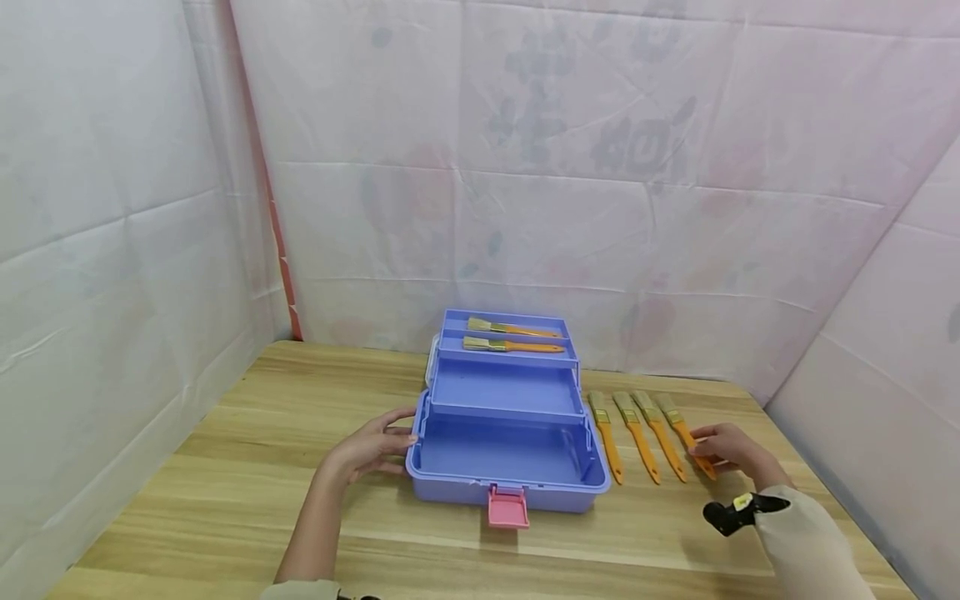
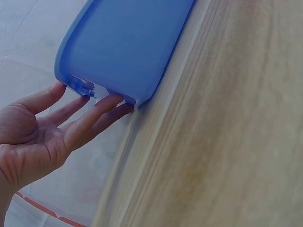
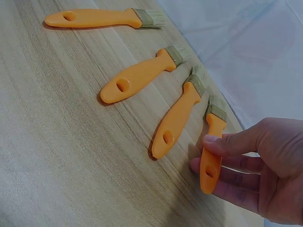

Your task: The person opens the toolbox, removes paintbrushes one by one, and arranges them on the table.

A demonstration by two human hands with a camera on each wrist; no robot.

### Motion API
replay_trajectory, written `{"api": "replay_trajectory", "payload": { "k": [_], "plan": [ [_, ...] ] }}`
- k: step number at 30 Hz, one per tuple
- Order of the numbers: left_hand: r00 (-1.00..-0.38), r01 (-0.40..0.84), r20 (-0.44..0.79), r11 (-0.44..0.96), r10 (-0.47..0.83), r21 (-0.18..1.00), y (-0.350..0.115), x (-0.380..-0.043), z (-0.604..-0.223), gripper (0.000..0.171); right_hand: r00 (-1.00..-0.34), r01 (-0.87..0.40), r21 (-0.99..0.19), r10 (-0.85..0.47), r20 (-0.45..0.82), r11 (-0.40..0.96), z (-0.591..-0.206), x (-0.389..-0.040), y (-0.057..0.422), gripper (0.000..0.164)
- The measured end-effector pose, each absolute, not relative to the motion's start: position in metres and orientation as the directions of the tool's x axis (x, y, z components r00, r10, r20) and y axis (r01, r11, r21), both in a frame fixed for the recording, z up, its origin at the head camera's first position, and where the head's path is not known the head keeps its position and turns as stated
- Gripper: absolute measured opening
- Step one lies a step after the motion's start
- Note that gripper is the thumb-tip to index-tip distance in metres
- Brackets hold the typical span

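Note:
A blue-purple toolbox [image 1: 510, 495] stands with its lid back and its stepped trays raised. Two paintbrushes with orange handles lie in the upper tray [image 1: 502, 314]. My left hand [image 1: 373, 448] rests against the box's left end, fingers loosely extended; in the left wrist view the thumb touches the rim and the fingertips [image 2: 113, 99] meet the outer wall. On the right, my right hand [image 3: 265, 165] pinches the handle of the rightmost paintbrush [image 3: 216, 124] between thumb and fingers. The brush's bristles point toward the back wall.
Three more paintbrushes [image 1: 606, 437] lie side by side on the wooden table [image 1: 300, 400], between the toolbox and my right hand. A pink latch [image 1: 508, 510] hangs at the box's front. White sheeting [image 1: 360, 233] closes off the back and both sides.

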State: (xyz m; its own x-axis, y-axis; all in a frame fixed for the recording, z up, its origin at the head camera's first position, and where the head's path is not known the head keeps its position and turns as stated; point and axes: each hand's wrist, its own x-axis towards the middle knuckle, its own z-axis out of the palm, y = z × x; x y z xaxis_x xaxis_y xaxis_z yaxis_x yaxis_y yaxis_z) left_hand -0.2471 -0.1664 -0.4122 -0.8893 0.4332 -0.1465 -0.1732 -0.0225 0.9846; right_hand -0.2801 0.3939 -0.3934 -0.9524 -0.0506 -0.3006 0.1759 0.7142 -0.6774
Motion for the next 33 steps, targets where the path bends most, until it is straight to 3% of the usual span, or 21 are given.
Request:
{"api": "replay_trajectory", "payload": {
  "k": [15,33],
  "plan": [
    [-0.889,-0.174,-0.146,-0.026,0.435,0.984,-0.165,-0.247,-0.412,0.061,-0.953,0.229,-0.670,0.024,-0.301,0.706,-0.397,-0.285,0.394,0.048],
    [-0.890,-0.172,-0.142,-0.029,0.433,0.985,-0.165,-0.247,-0.412,0.061,-0.962,0.189,-0.609,0.022,-0.271,0.770,-0.403,-0.289,0.394,0.049]
  ]
}}
